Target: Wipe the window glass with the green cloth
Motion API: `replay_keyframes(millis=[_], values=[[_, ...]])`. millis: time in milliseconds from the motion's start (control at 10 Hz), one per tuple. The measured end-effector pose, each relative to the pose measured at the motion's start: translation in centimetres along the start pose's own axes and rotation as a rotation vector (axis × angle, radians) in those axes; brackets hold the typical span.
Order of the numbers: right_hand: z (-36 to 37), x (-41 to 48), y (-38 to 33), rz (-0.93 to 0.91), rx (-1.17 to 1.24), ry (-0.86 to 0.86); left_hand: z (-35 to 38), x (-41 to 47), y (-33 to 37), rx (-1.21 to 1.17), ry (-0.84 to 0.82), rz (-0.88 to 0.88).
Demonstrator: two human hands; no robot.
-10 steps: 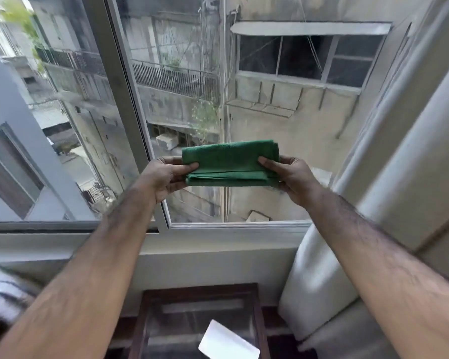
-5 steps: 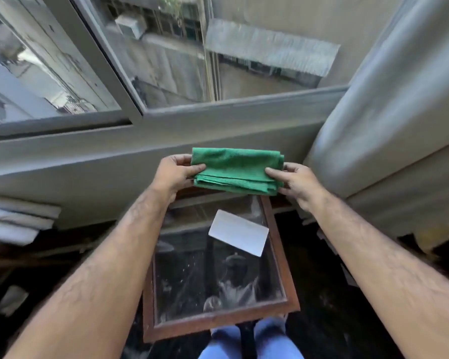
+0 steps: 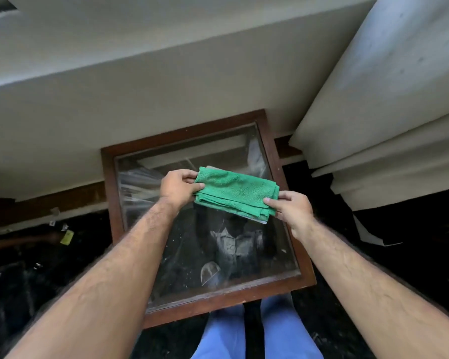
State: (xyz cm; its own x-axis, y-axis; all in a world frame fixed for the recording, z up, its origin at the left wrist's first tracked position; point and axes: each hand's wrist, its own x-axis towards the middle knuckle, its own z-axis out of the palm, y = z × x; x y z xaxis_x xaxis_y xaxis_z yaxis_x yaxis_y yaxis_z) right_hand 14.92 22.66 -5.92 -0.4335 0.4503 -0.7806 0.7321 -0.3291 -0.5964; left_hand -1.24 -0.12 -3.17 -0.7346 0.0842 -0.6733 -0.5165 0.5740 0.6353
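Two bare forearms come in from the bottom corners, and between them, right at the bottom edge, you can see the person's legs in blue trousers [image 3: 257,332]. Both hands are up over a glass-topped table with a brown wooden frame [image 3: 285,177]; the glass [image 3: 187,255] is dusty, a bit scratched, and reflects the person looking down.

The green cloth [image 3: 235,194] is folded into a thick pad of several layers and held flat in the air between the hands, above the far half of the tabletop. The left hand [image 3: 178,189] is closed on the cloth's left end, thumb on top and fingers curled underneath. The right hand [image 3: 289,207] pinches the right end the same way, thumb pressed on the near corner. A pale flat edge peeks out from under the cloth's near side; I can't tell what it is.

The floor around the table is dark, with small scraps of litter on the left. Further back, the table's far edge sits against a plain off-white wall [image 3: 114,112] with a ledge running above it. On the right, pale grey curtain folds [image 3: 386,86] hang down to just beside the table's far right corner.
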Motion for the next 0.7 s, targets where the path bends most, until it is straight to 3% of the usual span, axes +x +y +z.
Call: replay_keyframes(millis=[300, 700], values=[[1.7, 5.3, 4.0, -0.013, -0.228, 0.126, 3.8, 5.4, -4.7, 0.206, 0.097, 0.017], [1.3, 2.0, -1.5, -0.321, -0.748, 0.156, 3.5, 2.8, -1.6, 0.566, 0.083, 0.192]])
